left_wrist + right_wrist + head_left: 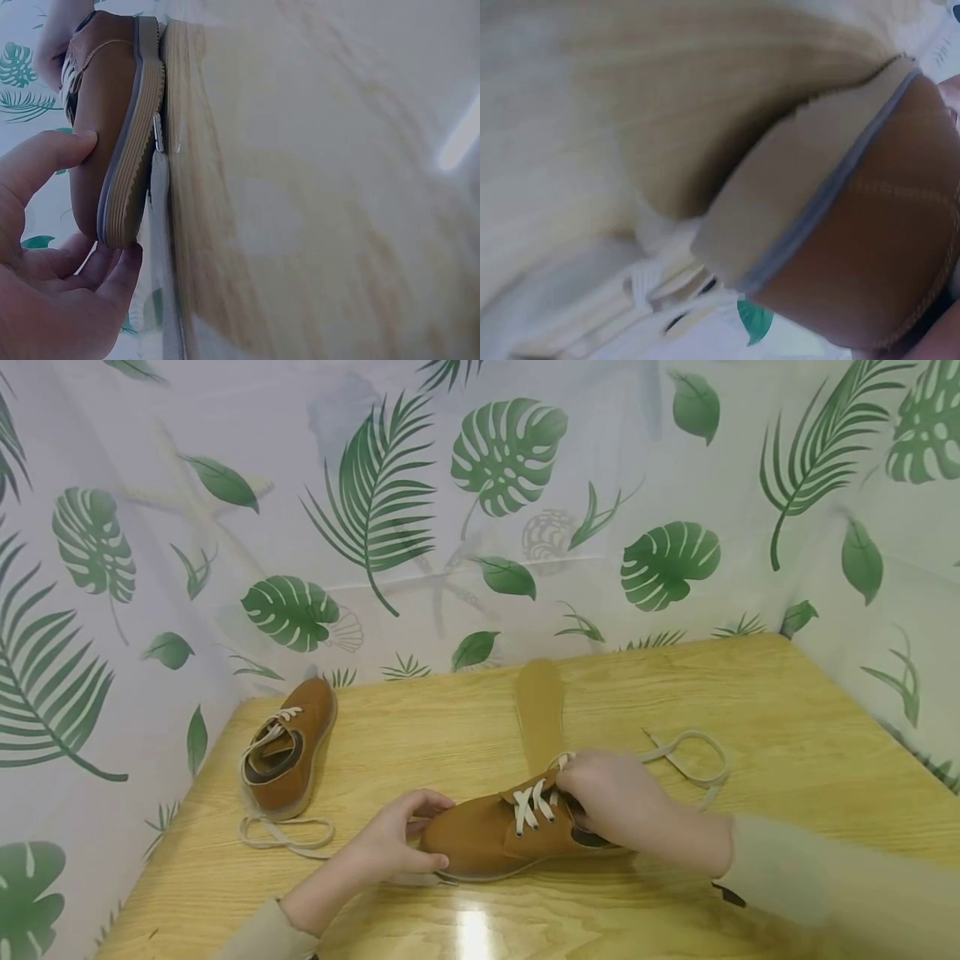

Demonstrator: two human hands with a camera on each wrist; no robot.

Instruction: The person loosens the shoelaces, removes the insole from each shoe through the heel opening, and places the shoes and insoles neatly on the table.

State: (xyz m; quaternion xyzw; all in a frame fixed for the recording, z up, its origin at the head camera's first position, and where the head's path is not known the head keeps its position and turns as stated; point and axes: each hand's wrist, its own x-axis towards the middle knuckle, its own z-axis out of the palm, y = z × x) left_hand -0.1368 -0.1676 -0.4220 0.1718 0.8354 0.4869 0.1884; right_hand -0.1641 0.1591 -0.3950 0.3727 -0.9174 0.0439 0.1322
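A brown lace-up shoe (480, 831) lies sideways before me, its toe to the left. My left hand (397, 839) grips the toe; in the left wrist view its thumb presses the upper while the fingers curl round the tip by the sole (124, 180). My right hand (622, 797), fingers curled, holds the shoe at its opening, by the top of the white lacing (534, 806). What its fingertips pinch is partly hidden. In the right wrist view the heel (885, 225) shows close up. A loose lace (693, 739) trails to the right behind this hand.
A second brown shoe (300, 752) with white laces stands at the table's left, its lace end (285, 835) looped on the wood. Behind the held shoe lies a tan insole-shaped piece (538, 710). A leaf-patterned sheet (420, 493) hangs around the wooden table (420, 727).
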